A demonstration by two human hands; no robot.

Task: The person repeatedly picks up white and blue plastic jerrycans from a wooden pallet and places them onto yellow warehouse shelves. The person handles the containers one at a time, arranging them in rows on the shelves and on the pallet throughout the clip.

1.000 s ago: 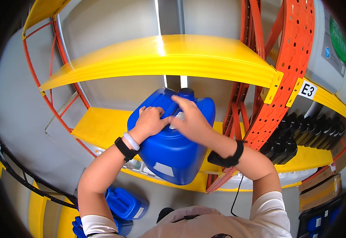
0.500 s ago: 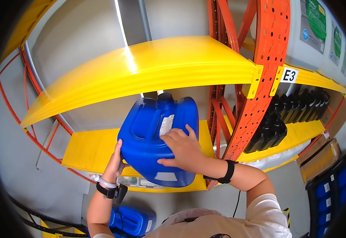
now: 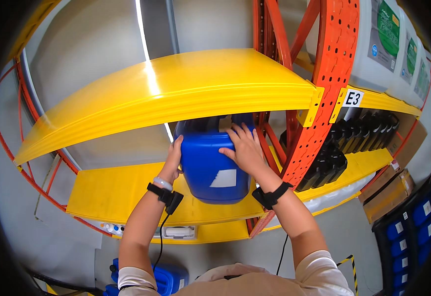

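A large blue plastic jerrycan sits on the yellow middle shelf, below the upper yellow shelf. Its white label faces me, while its upper far part is shadowed and partly hidden by the upper shelf. My left hand grips the can's left side near the top edge, thumb up. On its upper right edge lies my right hand, fingers over the top and thumb on the near face. The can is held between both hands. Each wrist wears a black strap.
An orange perforated rack post stands right of the can. Beyond it, several black bottles share a shelf with cardboard boxes farther right. More blue cans stand on the floor at lower left. White jugs are above right.
The jerrycan has moved away from me, in under the upper shelf, and now stands more upright. My right hand has shifted from its upper face to its top right edge.
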